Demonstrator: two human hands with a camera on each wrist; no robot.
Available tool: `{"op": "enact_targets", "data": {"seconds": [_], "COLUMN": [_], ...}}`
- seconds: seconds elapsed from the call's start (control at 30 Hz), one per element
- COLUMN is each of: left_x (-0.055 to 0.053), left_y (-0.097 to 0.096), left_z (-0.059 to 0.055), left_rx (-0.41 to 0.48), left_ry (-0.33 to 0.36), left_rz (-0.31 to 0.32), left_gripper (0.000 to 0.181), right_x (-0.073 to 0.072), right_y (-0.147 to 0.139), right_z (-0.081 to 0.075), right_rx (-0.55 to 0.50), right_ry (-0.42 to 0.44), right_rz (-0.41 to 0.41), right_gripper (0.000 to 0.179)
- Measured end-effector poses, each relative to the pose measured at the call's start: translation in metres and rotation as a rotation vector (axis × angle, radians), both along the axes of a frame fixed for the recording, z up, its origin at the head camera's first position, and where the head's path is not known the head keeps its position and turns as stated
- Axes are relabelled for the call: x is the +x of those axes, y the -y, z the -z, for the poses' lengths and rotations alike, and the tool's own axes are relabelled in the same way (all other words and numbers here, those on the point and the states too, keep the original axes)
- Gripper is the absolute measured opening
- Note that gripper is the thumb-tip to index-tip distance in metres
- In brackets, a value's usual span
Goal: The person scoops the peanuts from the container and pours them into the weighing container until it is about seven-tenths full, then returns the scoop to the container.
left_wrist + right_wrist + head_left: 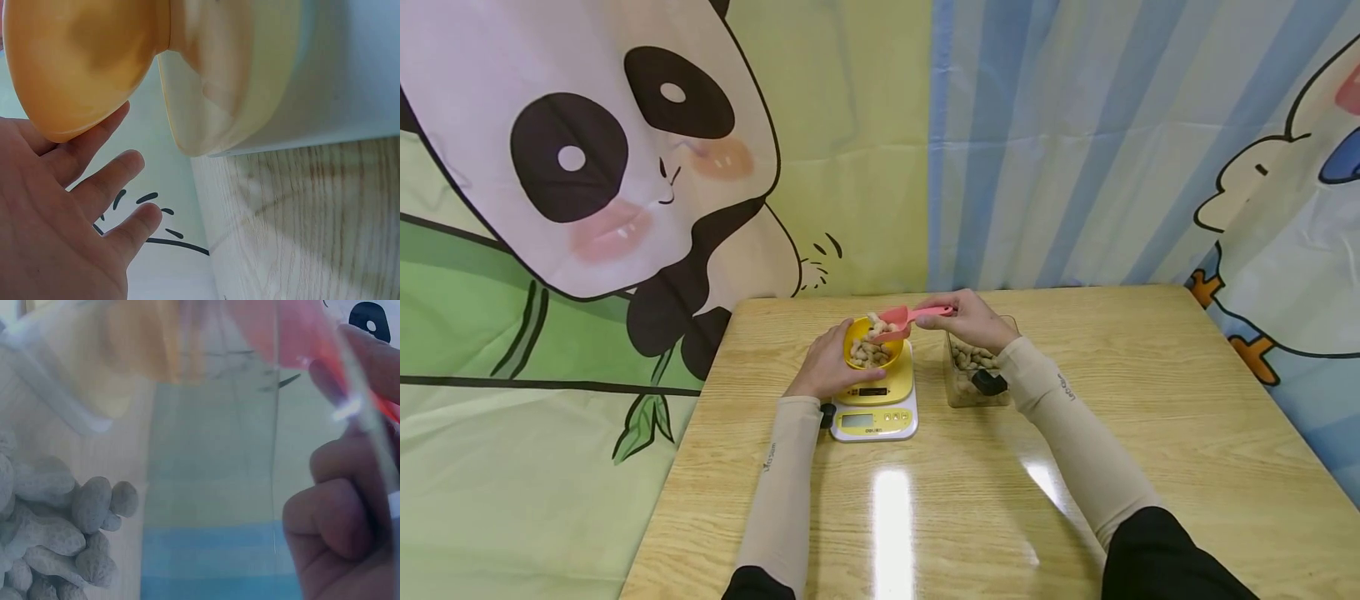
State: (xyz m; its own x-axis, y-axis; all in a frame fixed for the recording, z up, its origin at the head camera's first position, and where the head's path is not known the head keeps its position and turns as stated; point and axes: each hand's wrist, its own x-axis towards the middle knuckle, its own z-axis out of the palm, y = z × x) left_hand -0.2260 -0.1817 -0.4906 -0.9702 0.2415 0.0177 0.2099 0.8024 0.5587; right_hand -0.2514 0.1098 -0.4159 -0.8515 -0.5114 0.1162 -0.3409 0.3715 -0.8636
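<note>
A yellow bowl with peanuts in it stands on a yellow and white kitchen scale. My left hand holds the bowl from its left side, thumb along the front and fingers round the back. In the left wrist view, the fingers are spread and the upper ones touch the bowl's outer wall. Above the bowl's right rim, a pink scoop tilts toward it, with peanuts at its lip. My right hand grips the scoop's handle, its lower fingers curled in the right wrist view.
Right of the scale, a clear plastic box holds unshelled peanuts, partly under my right wrist. A wooden table carries everything. Behind it hangs a printed cloth with cartoon animals.
</note>
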Motion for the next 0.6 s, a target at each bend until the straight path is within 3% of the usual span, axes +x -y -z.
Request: {"op": "enact_targets", "data": {"seconds": [0.27,0.6], "left_x": [-0.0009,0.0022], "left_y": [-0.0007,-0.0020], "left_z": [-0.0004,-0.0020], "left_rx": [0.006,0.011], "left_ry": [0.003,0.006], "left_rz": [-0.008,-0.023], "left_gripper": [0.125,0.124], "right_x": [-0.0008,0.0014], "right_y": [0.0013,-0.0053], "right_z": [-0.0022,-0.0061], "right_rx": [0.081,0.094], "right_ry": [-0.043,-0.039], "right_rz": [-0.012,-0.013], "right_gripper": [0.031,0.029]}}
